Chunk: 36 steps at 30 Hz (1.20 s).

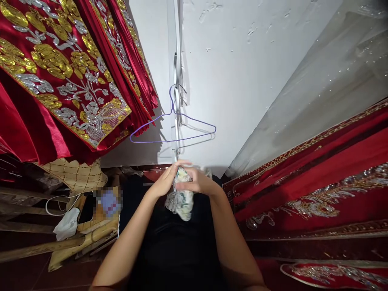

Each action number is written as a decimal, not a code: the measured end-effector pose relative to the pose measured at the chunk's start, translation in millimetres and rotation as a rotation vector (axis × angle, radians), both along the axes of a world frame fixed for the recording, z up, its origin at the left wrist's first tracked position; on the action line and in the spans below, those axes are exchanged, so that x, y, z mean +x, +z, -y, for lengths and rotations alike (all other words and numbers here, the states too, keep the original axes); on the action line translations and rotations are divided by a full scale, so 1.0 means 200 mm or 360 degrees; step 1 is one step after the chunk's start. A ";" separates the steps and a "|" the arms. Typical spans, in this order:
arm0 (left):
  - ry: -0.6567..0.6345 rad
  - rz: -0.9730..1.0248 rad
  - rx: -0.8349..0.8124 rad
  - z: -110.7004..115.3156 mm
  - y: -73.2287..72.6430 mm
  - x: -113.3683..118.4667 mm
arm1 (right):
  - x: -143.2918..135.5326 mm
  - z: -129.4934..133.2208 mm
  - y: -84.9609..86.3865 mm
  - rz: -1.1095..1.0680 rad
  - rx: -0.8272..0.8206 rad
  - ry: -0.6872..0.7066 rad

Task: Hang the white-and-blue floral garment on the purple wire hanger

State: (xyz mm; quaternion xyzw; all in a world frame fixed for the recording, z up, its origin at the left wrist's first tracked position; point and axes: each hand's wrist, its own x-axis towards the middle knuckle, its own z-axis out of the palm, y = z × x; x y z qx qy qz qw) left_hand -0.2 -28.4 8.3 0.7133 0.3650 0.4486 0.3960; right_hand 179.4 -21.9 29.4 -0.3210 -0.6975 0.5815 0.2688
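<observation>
Okay, on my feed both hands are at one piece, a bunched printed cloth [184, 202] in white, yellow and green, with a gray gathered part at its lower left. It sits in front of the person's black clothing [176, 254], below the bottom bar of the hanger.

Right hand [202, 182]: grasping, thumb across the front, fingers curled at the cloth's upper right. Left hand [165, 181]: laid along the upper left side, fingers reaching over the top end. I can't make out whether it pinches; its thumb is hidden from me. The cloth's lower end looks blurred.

The purple hanger [194, 138] is bare, hooked on a metal strip [177, 66] that runs down the white wall [239, 81]. Nothing of the cloth touches it.

Left of that I have red garments [51, 60] with gold and silver sequins, a tan cloth [75, 173] beneath them. On the bamboo bench [100, 232]: a white bag [67, 223] toward the left edge, a dark flat thing [86, 208] just beside it, a pixelated item [109, 202] near the right edge, unreadable.

Right side: a sheer white cloth [327, 93] over a red beaded gown [318, 198].
</observation>
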 end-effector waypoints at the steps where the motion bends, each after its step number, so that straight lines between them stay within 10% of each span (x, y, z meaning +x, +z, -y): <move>1: -0.0097 -0.0089 -0.0084 -0.01 -0.03 -0.03 | 0.04 -0.01 0.04 0.0124 0.0080 0.0042; 5: -0.0286 -0.0416 -0.0311 -0.01 -0.10 -0.20 | 0.10 -0.13 0.19 0.0233 0.0336 -0.0396; 11: 0.0329 -0.1174 -0.0038 0.03 0.08 -0.47 | -0.05 -0.44 0.15 0.0091 0.0974 -0.0963; 17: 0.0466 -0.1785 -0.0232 -0.04 0.18 -0.69 | 0.08 -0.60 0.00 0.0423 0.0893 -0.0941; 27: 0.0601 -0.1818 -0.0034 -0.37 0.35 -0.77 | 0.18 -0.48 0.07 0.0478 0.0846 -0.0879; 36: 0.0501 -0.1821 -0.0179 -0.30 0.30 -0.79 | 0.19 -0.49 0.04 0.0512 0.0816 -0.0953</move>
